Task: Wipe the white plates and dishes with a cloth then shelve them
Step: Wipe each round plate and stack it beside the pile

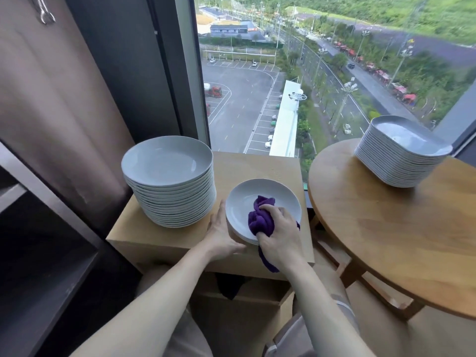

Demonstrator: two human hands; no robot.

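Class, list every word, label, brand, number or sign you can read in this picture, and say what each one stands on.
No text here can be read.
The red sign on the distant grey building: too small and blurred to read.
The stack of round plates, the stack of square dishes and the purple cloth: no marks or labels show.

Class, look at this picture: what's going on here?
A person is wiping a white plate with a purple cloth. The right hand grips the bunched cloth and presses it into the plate; the left hand steadies the plate's left rim. The plate lies on a wooden stand beside a tall stack of round plates. Another stack of dishes stands on the round table to the right.
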